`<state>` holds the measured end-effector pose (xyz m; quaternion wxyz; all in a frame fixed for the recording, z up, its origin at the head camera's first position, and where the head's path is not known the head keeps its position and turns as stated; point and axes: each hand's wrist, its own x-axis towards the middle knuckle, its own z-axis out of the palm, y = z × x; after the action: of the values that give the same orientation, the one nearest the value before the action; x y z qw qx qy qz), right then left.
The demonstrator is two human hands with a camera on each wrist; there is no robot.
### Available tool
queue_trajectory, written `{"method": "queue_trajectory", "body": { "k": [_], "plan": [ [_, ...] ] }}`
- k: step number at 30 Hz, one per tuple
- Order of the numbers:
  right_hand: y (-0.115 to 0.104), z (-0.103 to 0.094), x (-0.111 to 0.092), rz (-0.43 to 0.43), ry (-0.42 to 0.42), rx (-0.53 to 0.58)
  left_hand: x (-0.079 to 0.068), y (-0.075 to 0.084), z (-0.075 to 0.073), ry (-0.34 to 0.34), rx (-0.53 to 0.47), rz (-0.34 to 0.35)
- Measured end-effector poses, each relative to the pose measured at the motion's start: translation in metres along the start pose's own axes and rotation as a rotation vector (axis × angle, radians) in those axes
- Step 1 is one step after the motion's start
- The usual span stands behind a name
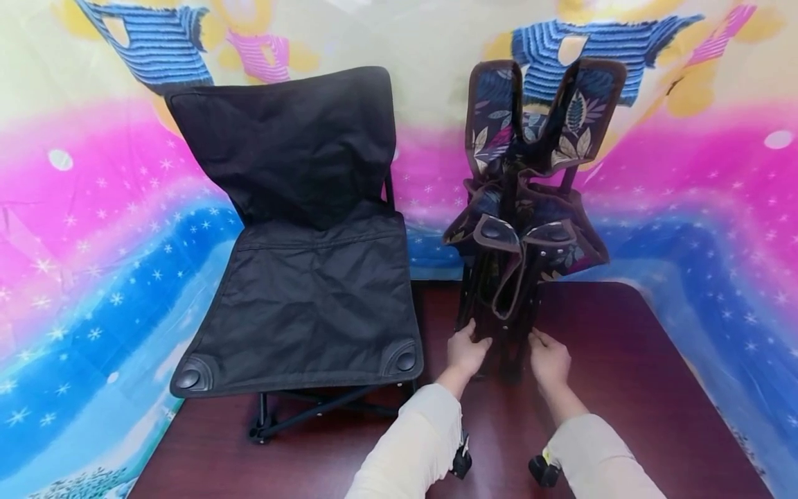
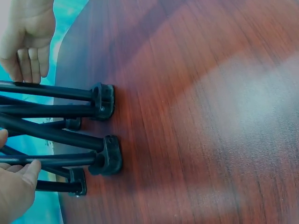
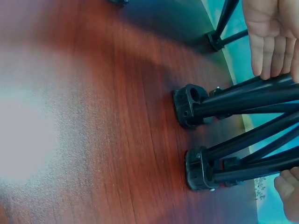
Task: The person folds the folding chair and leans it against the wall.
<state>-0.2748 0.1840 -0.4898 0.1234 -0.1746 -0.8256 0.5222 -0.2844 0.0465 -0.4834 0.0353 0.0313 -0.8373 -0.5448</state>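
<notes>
A folded camping chair [image 1: 492, 232] with dark leaf-print fabric stands upright on the table, its black tube legs gathered close together. At its lower left, my left hand [image 1: 466, 355] pinches an outer leg; in the left wrist view, the left thumb lies across the black tube. My right hand [image 1: 551, 359] is at the opposite outer leg, fingertips touching it. From the left wrist view, the right hand's fingers [image 2: 33, 65] look straight, tips at the tube. Black plastic feet [image 3: 198, 168] at the leg ends stand close together at the table.
An unfolded black camping chair [image 1: 324, 298] stands to the left on the dark red wooden table [image 1: 611, 388]. Behind hangs a colourful printed cloth [image 1: 430, 166]. Small black wrist cameras [image 1: 544, 471] hang below both sleeves.
</notes>
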Motion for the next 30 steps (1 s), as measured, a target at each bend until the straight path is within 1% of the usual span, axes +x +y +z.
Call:
{"method": "queue_trajectory", "body": {
  "k": [4, 7, 11, 14, 18, 21, 22, 26, 27, 28, 30],
  "plan": [
    [-0.001, -0.002, 0.0, 0.029, -0.062, 0.074, 0.002, -0.001, 0.0, -0.063, -0.045, -0.047],
    [-0.001, -0.004, 0.001, 0.052, -0.12, 0.114, 0.002, -0.002, -0.001, -0.096, -0.065, -0.076],
    [0.0, -0.006, 0.003, 0.047, -0.168, 0.105, 0.002, -0.002, 0.0, -0.13, -0.065, -0.1],
    [0.0, -0.009, 0.005, 0.043, -0.192, 0.077, 0.001, -0.003, 0.0, -0.153, -0.056, -0.098],
    [-0.002, -0.011, 0.005, 0.04, -0.234, 0.058, 0.0, -0.002, -0.003, -0.174, -0.051, -0.091],
    [-0.001, -0.01, 0.005, 0.035, -0.236, 0.058, 0.0, -0.002, -0.004, -0.182, -0.049, -0.094],
    [0.004, -0.008, 0.007, 0.027, -0.222, 0.082, 0.0, -0.002, -0.005, -0.186, -0.05, -0.096],
    [0.011, -0.005, 0.007, 0.023, -0.186, 0.115, -0.001, -0.001, -0.005, -0.181, -0.054, -0.091],
    [0.022, -0.002, 0.013, 0.014, -0.178, 0.123, -0.001, -0.001, -0.005, -0.178, -0.058, -0.091],
    [0.026, -0.001, 0.015, 0.012, -0.178, 0.133, -0.001, -0.001, -0.005, -0.174, -0.059, -0.087],
    [0.033, 0.0, 0.018, 0.035, -0.174, 0.133, -0.002, 0.0, -0.005, -0.162, -0.06, -0.077]
  ]
}}
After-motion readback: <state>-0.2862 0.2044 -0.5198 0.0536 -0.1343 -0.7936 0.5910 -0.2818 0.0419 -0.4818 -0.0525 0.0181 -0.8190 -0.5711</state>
